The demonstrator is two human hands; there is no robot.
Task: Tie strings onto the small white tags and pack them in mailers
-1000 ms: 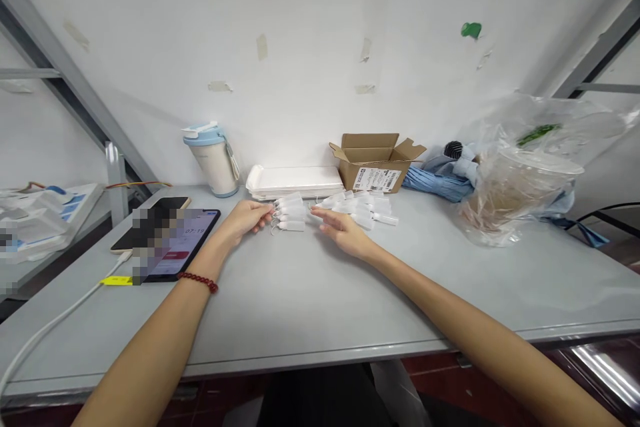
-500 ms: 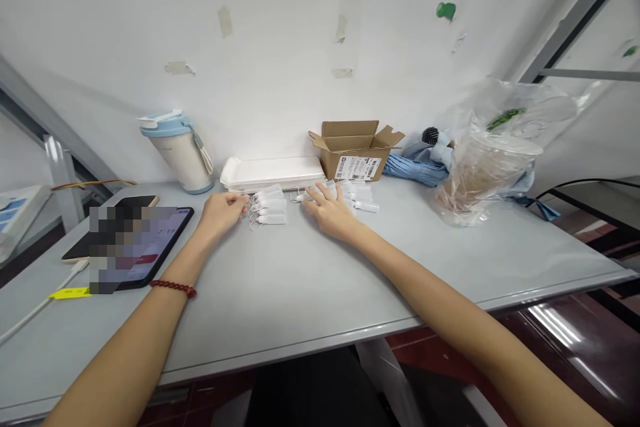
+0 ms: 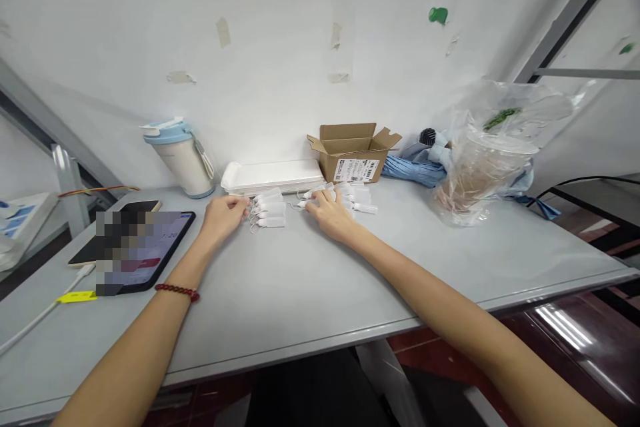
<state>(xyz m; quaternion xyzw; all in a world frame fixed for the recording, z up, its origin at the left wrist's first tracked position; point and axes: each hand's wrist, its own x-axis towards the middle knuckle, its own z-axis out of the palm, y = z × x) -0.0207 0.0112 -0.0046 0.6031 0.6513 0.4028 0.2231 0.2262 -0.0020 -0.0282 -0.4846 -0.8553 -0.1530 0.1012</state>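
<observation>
My left hand (image 3: 224, 219) rests on the desk with its fingers curled in a pinch, right against the string ends of a small row of translucent white tags (image 3: 273, 221). What its fingertips hold, if anything, is hidden. My right hand (image 3: 334, 215) lies palm down over a second group of the same tags (image 3: 364, 197), fingers apart and bent. A tag tip with a thin looped string pokes out on the left of those fingers. Part of this group is covered by the hand.
An opened cardboard box (image 3: 353, 167) and a flat white box (image 3: 273, 177) stand along the wall. To the left are a tumbler (image 3: 180, 157) and two phones, one a black-framed phone (image 3: 165, 247). A bagged cup (image 3: 490, 173) and blue cloth (image 3: 417, 168) sit at right.
The right hand's fingers have drawn in a little over the tags. My left hand stays at the row's string ends. The whole view has shifted slightly.
</observation>
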